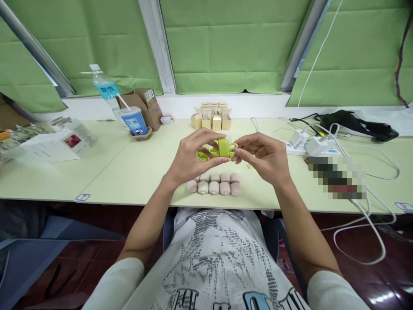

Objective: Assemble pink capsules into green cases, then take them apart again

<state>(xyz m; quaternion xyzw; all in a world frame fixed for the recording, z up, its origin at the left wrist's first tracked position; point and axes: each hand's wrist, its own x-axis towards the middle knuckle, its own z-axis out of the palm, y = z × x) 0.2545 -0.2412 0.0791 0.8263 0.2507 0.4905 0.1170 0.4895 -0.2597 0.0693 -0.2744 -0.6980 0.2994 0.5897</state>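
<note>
Above the table, my left hand [193, 153] is closed, thumb and fingers gripping a small lime-green cylindrical piece [223, 147]. A thin yellow-green loop [234, 147] sticks out at its right end, pinched between the thumb and fingers of my right hand [263, 155]. More lime-green pieces [202, 156] show partly behind my left hand; their number is hidden. Nearer to me, two rows of pale pinkish rounded pieces [213, 187] stand along the table's front. A tiny yellow bit [248, 165] lies under my right hand.
Several small cream boxes [217, 122] stand at the back. To the left are a blue paper cup [134, 121], a water bottle [108, 88], a brown carton [150, 110] and a white box [61, 142]. A power strip [322, 148] with cables and a black pouch [351, 122] lie right.
</note>
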